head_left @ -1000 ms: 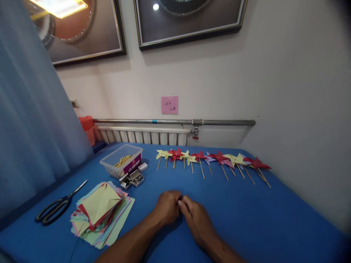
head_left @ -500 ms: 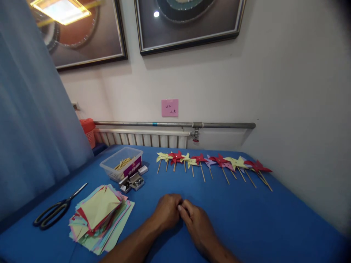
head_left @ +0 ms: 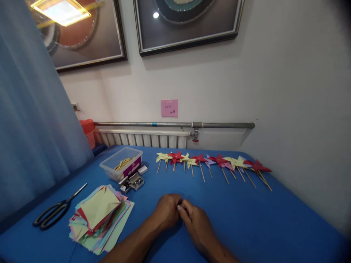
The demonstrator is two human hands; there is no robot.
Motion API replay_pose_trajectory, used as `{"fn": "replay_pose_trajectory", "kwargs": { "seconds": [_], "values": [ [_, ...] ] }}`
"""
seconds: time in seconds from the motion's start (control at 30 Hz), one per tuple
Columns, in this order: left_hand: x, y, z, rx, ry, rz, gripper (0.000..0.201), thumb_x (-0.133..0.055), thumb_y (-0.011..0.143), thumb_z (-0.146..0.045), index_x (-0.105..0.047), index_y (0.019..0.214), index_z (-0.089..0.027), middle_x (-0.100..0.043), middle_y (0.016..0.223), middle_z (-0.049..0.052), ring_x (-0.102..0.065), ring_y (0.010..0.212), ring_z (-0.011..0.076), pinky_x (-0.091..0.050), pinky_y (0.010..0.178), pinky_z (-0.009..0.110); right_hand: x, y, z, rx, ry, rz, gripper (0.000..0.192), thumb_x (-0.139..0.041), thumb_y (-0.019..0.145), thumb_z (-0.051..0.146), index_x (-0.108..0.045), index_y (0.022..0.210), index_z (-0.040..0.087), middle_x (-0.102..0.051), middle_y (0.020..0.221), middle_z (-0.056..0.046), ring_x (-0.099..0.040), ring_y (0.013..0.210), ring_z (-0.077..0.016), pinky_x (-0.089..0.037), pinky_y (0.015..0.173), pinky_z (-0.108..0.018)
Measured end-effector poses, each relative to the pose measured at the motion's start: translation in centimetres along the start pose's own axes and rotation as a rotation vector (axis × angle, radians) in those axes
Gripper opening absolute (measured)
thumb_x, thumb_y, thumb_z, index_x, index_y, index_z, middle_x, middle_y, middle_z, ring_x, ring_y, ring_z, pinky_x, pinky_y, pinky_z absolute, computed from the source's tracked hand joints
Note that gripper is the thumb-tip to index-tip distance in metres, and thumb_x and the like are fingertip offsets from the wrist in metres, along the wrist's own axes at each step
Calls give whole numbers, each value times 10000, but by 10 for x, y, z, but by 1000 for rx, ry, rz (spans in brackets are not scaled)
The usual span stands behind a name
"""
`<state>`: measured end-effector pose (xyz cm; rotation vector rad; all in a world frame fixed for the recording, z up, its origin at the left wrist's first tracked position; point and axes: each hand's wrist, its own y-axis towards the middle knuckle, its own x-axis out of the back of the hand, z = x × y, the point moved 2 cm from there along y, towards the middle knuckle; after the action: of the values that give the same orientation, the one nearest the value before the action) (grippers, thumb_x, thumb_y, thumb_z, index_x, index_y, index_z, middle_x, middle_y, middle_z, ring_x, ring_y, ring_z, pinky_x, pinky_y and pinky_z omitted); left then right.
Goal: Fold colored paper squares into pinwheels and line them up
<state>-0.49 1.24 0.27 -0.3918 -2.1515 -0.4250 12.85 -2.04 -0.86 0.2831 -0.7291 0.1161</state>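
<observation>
Where the pink note (head_left: 169, 108) hangs on the wall (head_left: 287, 91), we read "252" above handwriting (head_left: 172, 112) too small to decipher; on the tub (head_left: 109, 169), we find the purple label (head_left: 132, 168) illegible. We see the left hand (head_left: 167, 212) and right hand (head_left: 197, 224) loosely clenched, touching each other on the table (head_left: 252, 223), the paper stack (head_left: 100, 210) to their left, the pinwheels (head_left: 218, 160) rowed beyond.

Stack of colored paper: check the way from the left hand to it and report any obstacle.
Nothing visible stands between the left hand and the paper stack; bare blue tabletop shows between them. The small open boxes lie farther back, off the direct line.
</observation>
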Motion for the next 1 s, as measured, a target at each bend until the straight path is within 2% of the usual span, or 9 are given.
{"fn": "replay_pose_trajectory", "kwargs": {
  "seconds": [0.37,0.5,0.57,0.67,0.73,0.8,0.87,0.93,1.0],
  "values": [
    [-1,1,0,-13,38,20,154,-500,810,-142,-651,801,-171,-714,841,49,-610,738,162,-368,637,256,2,-1,3,-7,7,8,318,-365,973,417,-537,777,236,-636,681,7,-570,635,-169,-340,607,-269],
    [15,-7,-10,-44,229,74,166,-504,854,-173,-670,854,-175,-719,861,84,-630,731,193,-362,613,280,0,1,0,10,2,2,335,-360,972,441,-488,735,243,-584,634,22,-528,595,-163,-309,581,-271],
    [28,-21,-13,-29,365,49,194,-485,891,-194,-674,854,-176,-708,838,94,-621,676,197,-352,588,293,0,2,-1,-1,-10,1,360,-364,970,468,-434,696,246,-520,586,37,-482,559,-156,-286,568,-273],
    [51,-57,-1,48,470,-155,246,-446,938,-194,-666,828,-188,-681,787,73,-614,658,187,-376,594,292,-1,2,-1,-3,-21,10,391,-367,963,504,-379,669,246,-453,559,49,-446,543,-152,-264,562,-273],
    [68,-90,17,61,507,-395,280,-413,962,-176,-659,830,-192,-667,777,62,-623,708,183,-420,648,287,-1,2,1,-8,-36,19,393,-362,960,501,-359,662,246,-426,553,53,-425,530,-148,-252,559,-275],
    [85,-126,38,48,552,-643,218,-452,971,-210,-662,912,-201,-685,843,57,-635,770,177,-455,713,280,-1,2,2,-12,-49,25,391,-358,957,498,-349,659,245,-422,553,53,-418,525,-147,-247,559,-277],
    [101,-157,60,95,645,-813,143,-517,957,-245,-656,961,-212,-697,893,48,-641,832,183,-469,783,293,-1,2,3,-17,-60,27,392,-355,954,500,-345,658,245,-427,550,51,-423,528,-149,-247,561,-279],
    [114,-177,75,154,758,-867,145,-532,947,-285,-655,951,-209,-705,930,64,-637,880,215,-468,843,340,-1,2,3,-22,-67,30,391,-351,953,502,-347,658,244,-437,549,48,-431,530,-151,-252,567,-281],
    [121,-188,85,207,843,-820,198,-546,930,-339,-661,1013,-201,-710,1040,92,-625,965,255,-457,881,382,-1,3,3,-33,-68,34,390,-349,948,506,-354,660,244,-447,552,46,-439,534,-153,-259,572,-282]
  ]
}}
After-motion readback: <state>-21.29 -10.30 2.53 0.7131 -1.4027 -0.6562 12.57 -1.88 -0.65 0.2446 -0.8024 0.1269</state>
